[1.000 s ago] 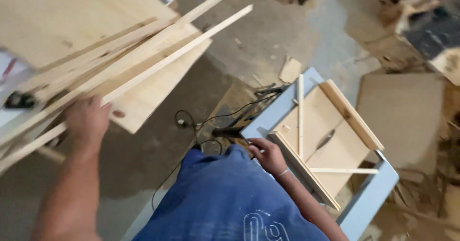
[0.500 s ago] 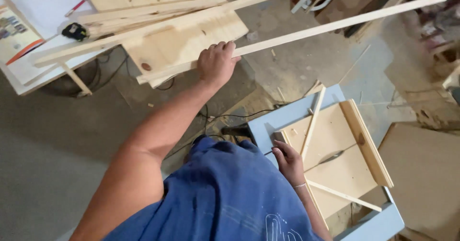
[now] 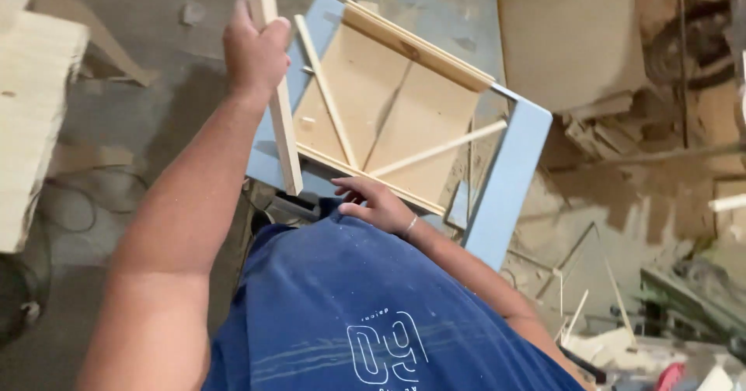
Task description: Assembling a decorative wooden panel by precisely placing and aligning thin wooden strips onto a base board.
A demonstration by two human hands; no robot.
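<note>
Now the left hand point(image 3: 255, 49) grips a wooden strip point(image 3: 278, 104) pointing away, lower end nearest; right hand point(image 3: 373, 203) seemingly loose.

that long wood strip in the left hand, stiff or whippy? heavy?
The wood strip looks thin and long, so probably light and a bit whippy at the far end. The left hand grips it alone, which suggests little weight. Its square edges should keep it from rolling.
</note>
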